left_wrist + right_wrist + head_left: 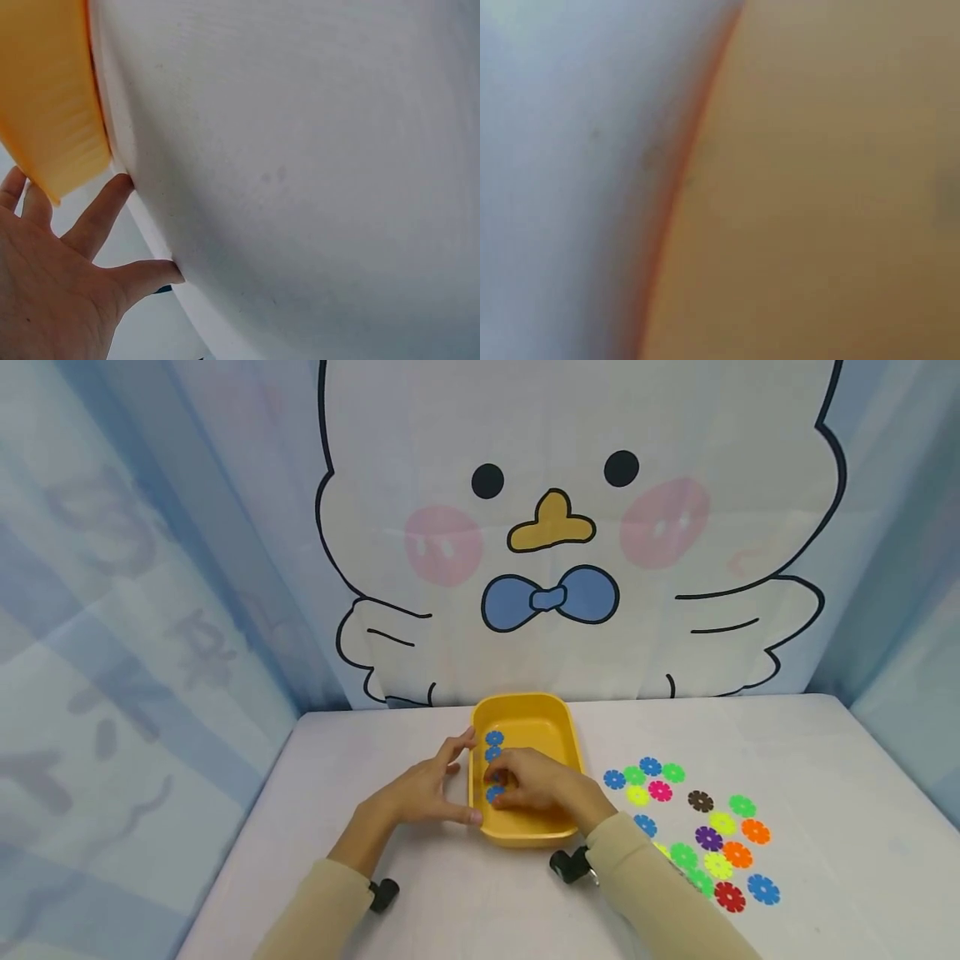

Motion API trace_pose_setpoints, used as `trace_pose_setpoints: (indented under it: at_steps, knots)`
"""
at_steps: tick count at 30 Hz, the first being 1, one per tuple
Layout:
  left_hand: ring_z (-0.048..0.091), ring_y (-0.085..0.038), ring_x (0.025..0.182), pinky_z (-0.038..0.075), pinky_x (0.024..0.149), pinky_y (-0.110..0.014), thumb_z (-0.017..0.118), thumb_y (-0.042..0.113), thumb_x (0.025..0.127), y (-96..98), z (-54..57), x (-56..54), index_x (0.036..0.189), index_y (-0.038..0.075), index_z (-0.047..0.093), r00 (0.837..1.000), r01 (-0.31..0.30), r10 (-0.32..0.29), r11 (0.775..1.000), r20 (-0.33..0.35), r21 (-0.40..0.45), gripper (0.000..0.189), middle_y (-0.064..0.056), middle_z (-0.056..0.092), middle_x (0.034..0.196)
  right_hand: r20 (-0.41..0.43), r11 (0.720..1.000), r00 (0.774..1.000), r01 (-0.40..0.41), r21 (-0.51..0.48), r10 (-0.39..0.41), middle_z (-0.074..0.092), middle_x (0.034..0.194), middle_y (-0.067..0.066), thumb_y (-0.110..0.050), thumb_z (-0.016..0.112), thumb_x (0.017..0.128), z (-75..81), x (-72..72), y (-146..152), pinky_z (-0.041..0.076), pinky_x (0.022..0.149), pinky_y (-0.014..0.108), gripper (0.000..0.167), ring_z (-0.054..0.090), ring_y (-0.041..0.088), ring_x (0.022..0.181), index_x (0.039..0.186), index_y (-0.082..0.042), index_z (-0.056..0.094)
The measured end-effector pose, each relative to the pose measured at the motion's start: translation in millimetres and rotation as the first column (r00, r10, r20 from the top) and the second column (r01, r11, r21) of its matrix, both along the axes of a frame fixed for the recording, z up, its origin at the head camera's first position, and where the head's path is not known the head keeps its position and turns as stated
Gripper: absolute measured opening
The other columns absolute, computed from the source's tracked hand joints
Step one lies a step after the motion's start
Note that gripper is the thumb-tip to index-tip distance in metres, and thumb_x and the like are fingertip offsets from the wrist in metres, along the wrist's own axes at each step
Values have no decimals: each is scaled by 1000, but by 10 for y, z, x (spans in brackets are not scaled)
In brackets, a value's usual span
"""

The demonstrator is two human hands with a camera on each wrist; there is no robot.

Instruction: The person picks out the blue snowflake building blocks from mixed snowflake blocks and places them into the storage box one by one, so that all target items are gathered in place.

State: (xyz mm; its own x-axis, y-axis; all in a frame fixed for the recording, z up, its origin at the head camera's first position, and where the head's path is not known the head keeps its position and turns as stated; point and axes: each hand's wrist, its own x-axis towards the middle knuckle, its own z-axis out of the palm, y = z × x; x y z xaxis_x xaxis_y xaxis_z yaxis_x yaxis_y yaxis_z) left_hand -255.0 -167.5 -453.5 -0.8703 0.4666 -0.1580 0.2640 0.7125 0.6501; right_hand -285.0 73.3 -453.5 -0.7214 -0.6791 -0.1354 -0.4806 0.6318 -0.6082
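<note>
A yellow tray [525, 841] stands near the table's far edge, with several blue snowflake discs [494, 737] lined up along its left side inside. My left hand [423, 789] has its fingers spread against the tray's left outer wall, thumb near the front corner. In the left wrist view, the same hand [60, 277] shows with fingers extended beside the tray wall [56, 97]. My right hand [536, 781] reaches into the tray, its fingers bent, thumb and forefinger around a blue snowflake disc [495, 793]. Its fingers partly cover the row. The right wrist view is blurred, showing only the tray [817, 187].
Scattered on the white table [825, 760] right of the tray lie several loose snowflake discs, among them a red one [730, 897], a purple one [708, 838] and a brown one [701, 801]. My right sleeve [660, 877] hides part of them. A printed curtain [555, 660] hangs behind.
</note>
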Motion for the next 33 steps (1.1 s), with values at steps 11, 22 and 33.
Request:
trace_pose_setpoints:
  at_steps: [11,22,33]
  knots:
    - [51,-31,141,44,113,-57,86,63,72,53,-26,19,163,36,10,1000,-22,22,1000,8,-9,121,18,26,167,-3,1000,1000,-20,-15,20,61,87,-8,-26,77,94,246,152,272,53,82,28,27,57,13,87,119,-14,73]
    - [57,-30,136,46,112,-54,90,61,68,-4,41,65,162,35,19,998,-63,63,998,16,-21,120,19,23,169,-63,998,997,-44,-49,40,58,89,-10,-34,74,96,469,351,502,54,79,30,24,58,19,89,114,-18,72]
    - [53,-29,139,45,112,-58,83,64,76,36,21,22,165,38,11,999,-34,34,999,25,-24,117,16,20,170,-197,970,980,-26,-242,-23,63,96,-16,-35,72,98,448,458,980,56,81,29,21,58,7,90,115,-23,71]
